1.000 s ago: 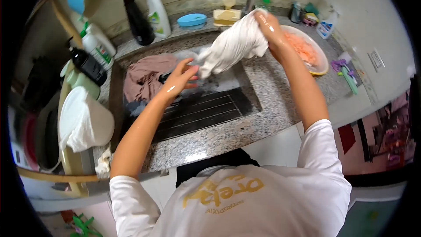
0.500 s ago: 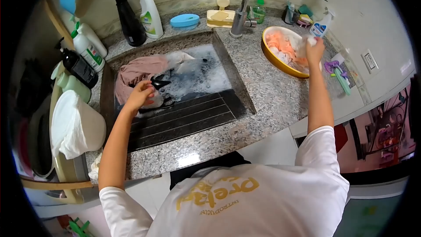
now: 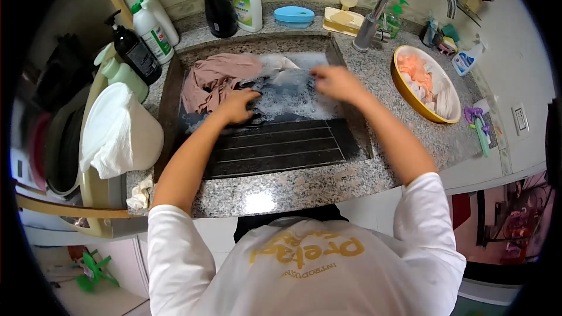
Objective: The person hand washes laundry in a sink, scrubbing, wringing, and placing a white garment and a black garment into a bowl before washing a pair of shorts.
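My left hand (image 3: 239,106) is at the near side of the soapy water, its fingers closed on a black cloth (image 3: 253,86) that lies partly in the suds. Beside it, a dusty pink garment (image 3: 219,76) is bunched in the left of the sink. My right hand (image 3: 336,83) hovers over the right part of the foamy water (image 3: 293,96), smeared by motion, so its grip is unclear. A pale cloth (image 3: 284,64) shows at the back of the foam. On the counter to the right, a yellow-rimmed basin (image 3: 424,111) holds orange and white clothes (image 3: 415,73).
A dark ridged washboard slab (image 3: 278,149) forms the sink's front. The faucet (image 3: 366,32) rises behind the right corner. Several bottles, including a white one (image 3: 248,3), line the back and left. A white bucket (image 3: 137,140) stands left; a green-handled brush (image 3: 482,134) lies right.
My right hand has moved left from the basin to above the sink, leaving a whitish cloth in the basin. My left hand remains by the black cloth. The view has shifted.
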The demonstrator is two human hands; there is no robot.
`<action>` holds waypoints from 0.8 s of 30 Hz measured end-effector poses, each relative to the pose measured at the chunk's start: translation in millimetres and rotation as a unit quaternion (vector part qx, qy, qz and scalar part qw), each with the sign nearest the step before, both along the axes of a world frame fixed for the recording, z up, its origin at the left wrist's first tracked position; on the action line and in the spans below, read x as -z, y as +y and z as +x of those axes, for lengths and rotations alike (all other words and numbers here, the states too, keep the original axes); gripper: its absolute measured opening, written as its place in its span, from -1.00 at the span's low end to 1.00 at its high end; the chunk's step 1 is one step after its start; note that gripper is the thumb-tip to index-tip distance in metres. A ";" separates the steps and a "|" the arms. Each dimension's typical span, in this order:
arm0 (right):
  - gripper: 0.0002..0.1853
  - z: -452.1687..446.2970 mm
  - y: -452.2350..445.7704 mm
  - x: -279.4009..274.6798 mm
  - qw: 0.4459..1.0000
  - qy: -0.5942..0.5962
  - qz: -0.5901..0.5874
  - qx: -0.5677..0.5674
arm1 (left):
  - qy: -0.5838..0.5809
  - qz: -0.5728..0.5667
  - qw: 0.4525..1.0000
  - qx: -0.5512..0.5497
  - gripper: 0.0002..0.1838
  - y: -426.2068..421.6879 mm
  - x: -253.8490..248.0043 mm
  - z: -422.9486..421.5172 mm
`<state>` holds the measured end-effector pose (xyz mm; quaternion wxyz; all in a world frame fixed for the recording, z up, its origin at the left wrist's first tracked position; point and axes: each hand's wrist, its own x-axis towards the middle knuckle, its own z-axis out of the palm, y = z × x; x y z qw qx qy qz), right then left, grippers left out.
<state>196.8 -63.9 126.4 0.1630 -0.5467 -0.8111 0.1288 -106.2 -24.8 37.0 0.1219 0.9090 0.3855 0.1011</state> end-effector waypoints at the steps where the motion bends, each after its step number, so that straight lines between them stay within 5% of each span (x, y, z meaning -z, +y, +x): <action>1: -0.55 -17.7 15.2 28.5 0.995 -0.083 -0.051 -0.035 | 0.076 -0.034 0.994 -0.065 -0.38 -3.3 6.3 3.0; 4: -0.25 -45.2 44.5 85.2 0.985 -0.113 -0.108 -0.075 | 0.172 -0.113 0.964 -0.169 -0.29 -11.6 -10.2 -7.1; 7: -0.04 -56.0 66.9 118.2 0.965 -0.165 -0.174 0.102 | 0.277 -0.150 0.922 -0.224 -0.33 -5.6 -19.6 -37.0; 11: -0.17 -68.9 68.7 126.5 0.958 -0.188 -0.195 0.099 | 0.261 -0.185 0.887 -0.334 -0.35 -3.7 -24.6 -49.6; 16: -0.47 -84.7 60.1 123.1 0.960 -0.147 -0.219 -0.100 | 0.234 -0.179 0.905 -0.306 -0.43 -1.9 -21.7 -53.6; 20: -0.41 -93.7 14.8 86.5 0.964 -0.085 -0.213 -0.133 | 0.229 -0.206 0.926 -0.221 -0.19 4.3 -21.3 -55.1; 24: -0.31 -89.5 -4.8 65.7 0.937 -0.071 -0.264 -0.216 | 0.210 -0.171 0.947 -0.171 -0.19 -8.4 -27.4 -46.1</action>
